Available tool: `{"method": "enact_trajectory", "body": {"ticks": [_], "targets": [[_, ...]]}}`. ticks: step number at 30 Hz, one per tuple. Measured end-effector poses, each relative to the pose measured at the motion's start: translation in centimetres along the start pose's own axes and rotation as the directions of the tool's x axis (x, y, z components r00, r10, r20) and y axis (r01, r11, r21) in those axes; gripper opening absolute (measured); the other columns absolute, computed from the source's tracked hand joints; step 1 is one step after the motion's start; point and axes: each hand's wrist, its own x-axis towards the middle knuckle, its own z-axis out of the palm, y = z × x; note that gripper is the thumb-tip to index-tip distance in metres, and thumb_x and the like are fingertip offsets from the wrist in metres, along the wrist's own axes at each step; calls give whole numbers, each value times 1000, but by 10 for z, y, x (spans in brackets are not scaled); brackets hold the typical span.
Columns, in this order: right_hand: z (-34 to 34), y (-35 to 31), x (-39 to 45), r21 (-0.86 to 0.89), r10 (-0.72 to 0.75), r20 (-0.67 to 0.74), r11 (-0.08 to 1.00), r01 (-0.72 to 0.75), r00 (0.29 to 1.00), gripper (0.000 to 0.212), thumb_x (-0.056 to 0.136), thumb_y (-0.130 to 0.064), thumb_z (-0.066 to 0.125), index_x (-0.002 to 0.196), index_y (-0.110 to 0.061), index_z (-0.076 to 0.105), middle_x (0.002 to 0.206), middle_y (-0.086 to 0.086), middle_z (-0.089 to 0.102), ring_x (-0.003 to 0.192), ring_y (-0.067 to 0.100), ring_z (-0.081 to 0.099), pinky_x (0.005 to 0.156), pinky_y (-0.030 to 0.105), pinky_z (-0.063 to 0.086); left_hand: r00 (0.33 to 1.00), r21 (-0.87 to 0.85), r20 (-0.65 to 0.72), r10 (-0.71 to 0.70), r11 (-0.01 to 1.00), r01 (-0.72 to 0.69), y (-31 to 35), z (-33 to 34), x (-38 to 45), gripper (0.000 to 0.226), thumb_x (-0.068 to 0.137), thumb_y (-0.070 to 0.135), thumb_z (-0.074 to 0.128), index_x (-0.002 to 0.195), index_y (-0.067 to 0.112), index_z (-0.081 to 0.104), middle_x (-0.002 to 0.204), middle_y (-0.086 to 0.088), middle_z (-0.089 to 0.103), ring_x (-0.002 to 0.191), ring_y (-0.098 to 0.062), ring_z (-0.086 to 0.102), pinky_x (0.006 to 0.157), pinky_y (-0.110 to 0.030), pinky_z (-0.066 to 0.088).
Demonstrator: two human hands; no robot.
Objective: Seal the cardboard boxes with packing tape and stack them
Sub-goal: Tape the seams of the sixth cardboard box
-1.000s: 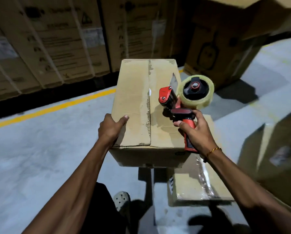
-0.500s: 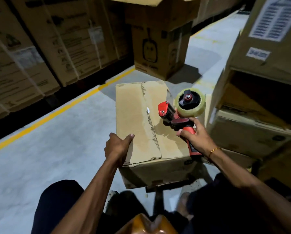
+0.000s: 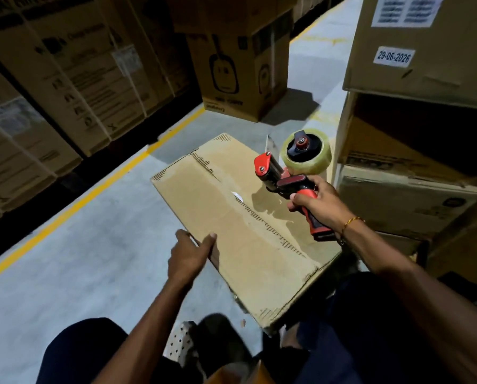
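Observation:
A brown cardboard box lies in front of me, turned at an angle, its top flaps closed along a middle seam with traces of old tape. My left hand grips the box's near left edge, thumb on top. My right hand holds the red handle of a tape dispenser above the box's right side; its roll of clear tape points away from me. The dispenser's blade end hovers just over the top and does not touch the seam.
Stacked cardboard boxes rise close on the right, one with a date label. A tall printed box stands ahead on the grey floor. Strapped cartons line the left behind a yellow floor line. My knees and a shoe are below.
The box has swung clockwise and closer to the right-hand stack while both hands kept their grips. My view has turned right, bringing the stacked boxes near.

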Motion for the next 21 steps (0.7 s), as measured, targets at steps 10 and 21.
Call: {"method": "enact_trajectory", "body": {"ticks": [10,21], "targets": [[27,4,66,25,-56,-4,998,56,998,60,60,-52,79,115,-44,57,99,-1,77,93,23,75,95,54,55,984,-529,18,-179,833,162,24,6,113,70,84,45,78,136,18,39,127,-3,56,110,-28,56,89,-45,47],[17,12,86,46,-58,84,997,54,995,49,70,-46,70,115,-41,53,89,-2,79,98,20,74,102,55,49,971,-787,56,-234,588,187,20,30,119,80,73,42,83,142,25,46,129,-4,66,116,-31,64,101,-57,51]]}}
